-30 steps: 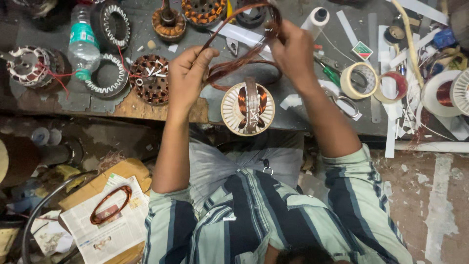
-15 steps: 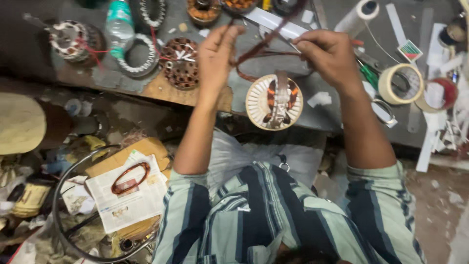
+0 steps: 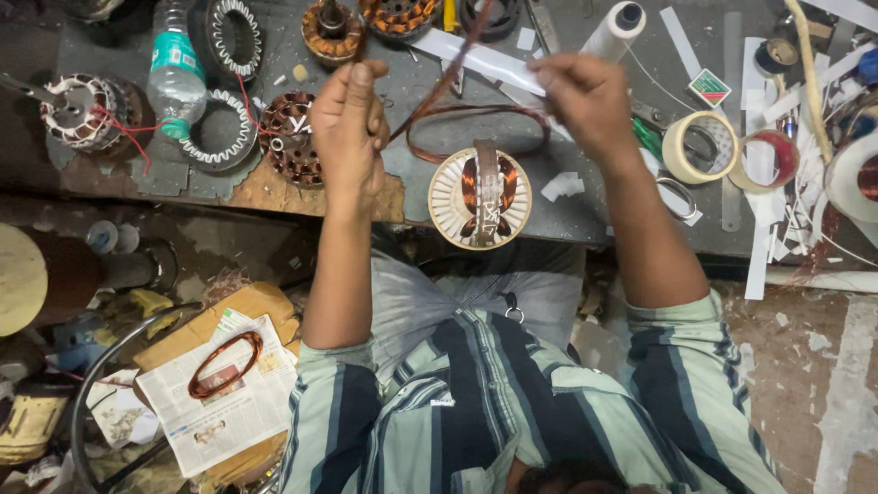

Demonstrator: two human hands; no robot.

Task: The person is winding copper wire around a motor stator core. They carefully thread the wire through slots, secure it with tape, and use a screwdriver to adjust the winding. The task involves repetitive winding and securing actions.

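Both my hands are raised over a dark workbench [image 3: 585, 215]. My left hand [image 3: 350, 123] is closed on one side of a loop of copper wire coil [image 3: 476, 114]. My right hand [image 3: 590, 101] pinches the coil's other side, so the brown loop stretches between them above the bench. Just below the loop, at the bench's front edge, lies a round white fan stator [image 3: 480, 198] with copper windings and a strip across it.
Several wound stators [image 3: 291, 137] and a plastic water bottle [image 3: 176, 69] sit at the left of the bench. Tape rolls [image 3: 695, 146], a white thread spool [image 3: 615, 27] and paper strips lie right. On the floor, a newspaper [image 3: 219, 393] carries another copper coil [image 3: 224, 363].
My hands have drawn the coil tighter, the left closing into a fist on it. The view has shifted slightly.
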